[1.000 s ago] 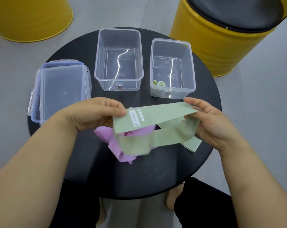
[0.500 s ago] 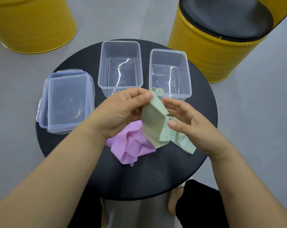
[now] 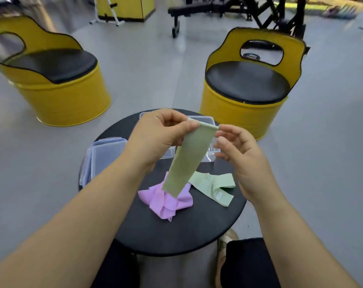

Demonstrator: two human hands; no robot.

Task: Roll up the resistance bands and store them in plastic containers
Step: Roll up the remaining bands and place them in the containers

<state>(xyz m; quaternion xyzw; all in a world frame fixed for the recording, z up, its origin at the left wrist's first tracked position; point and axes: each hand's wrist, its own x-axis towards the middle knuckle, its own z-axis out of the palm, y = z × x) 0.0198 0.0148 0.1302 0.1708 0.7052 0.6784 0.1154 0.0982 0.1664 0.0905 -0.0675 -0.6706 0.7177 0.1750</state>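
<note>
A green resistance band (image 3: pixel 188 159) hangs flat and upright above the round black table (image 3: pixel 197 231). My left hand (image 3: pixel 159 134) pinches its top left corner. My right hand (image 3: pixel 236 148) pinches the top right corner with fingertip and thumb. A lighter green band (image 3: pixel 216 187) lies loose on the table to the right. A crumpled pink band (image 3: pixel 166 201) lies below the hanging one. Two clear plastic containers (image 3: pixel 207 156) stand behind my hands, mostly hidden. A stack of clear lids (image 3: pixel 105 154) lies at the table's left.
Two yellow barrel seats with black cushions stand on the grey floor, one at the back left (image 3: pixel 57 88) and one behind the table at the right (image 3: pixel 247 88). Dark gym equipment (image 3: pixel 228 7) stands far behind. My knees are under the table's near edge.
Both hands have lifted the green band off the table and now hold it hanging by its top edge. The view has tilted upward, bringing the seats and room into sight.
</note>
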